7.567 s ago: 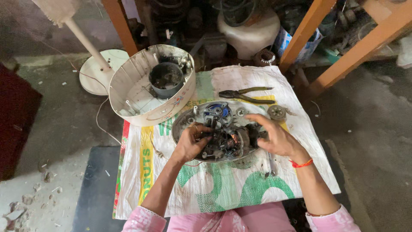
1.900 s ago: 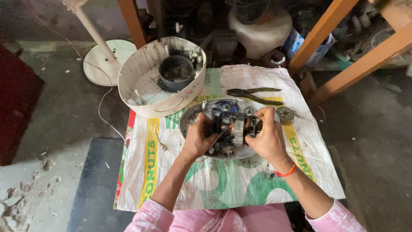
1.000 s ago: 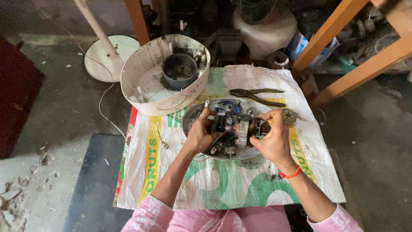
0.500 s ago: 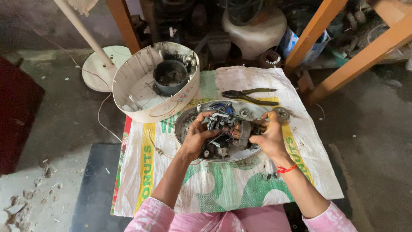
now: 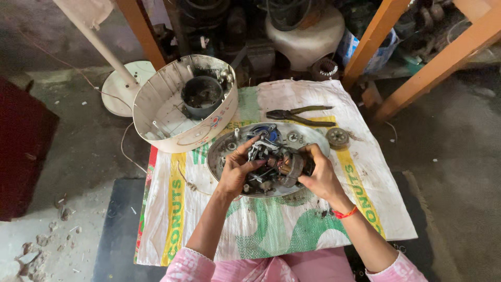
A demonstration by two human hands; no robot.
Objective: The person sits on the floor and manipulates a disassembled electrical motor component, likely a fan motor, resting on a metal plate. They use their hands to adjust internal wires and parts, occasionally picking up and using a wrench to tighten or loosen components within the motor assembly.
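Note:
Both my hands grip a small electric motor [image 5: 276, 166] with copper windings and a metal frame, held just above a round grey metal base plate [image 5: 222, 156]. My left hand [image 5: 236, 169] clasps the motor's left end. My right hand [image 5: 319, 175], with a red band at the wrist, wraps its right end. The plate lies on a white woven sack [image 5: 271, 230] spread on the floor.
A white bowl-shaped appliance casing [image 5: 169, 112] with a dark cup inside rests at the sack's upper left. Pliers [image 5: 297, 114] and a small round metal part [image 5: 337, 137] lie beyond the plate. Orange wooden legs [image 5: 368, 44], a white fan base [image 5: 117, 91] and clutter stand behind.
The hands have turned and shifted the motor over the plate while keeping hold of it. The view has drifted slightly.

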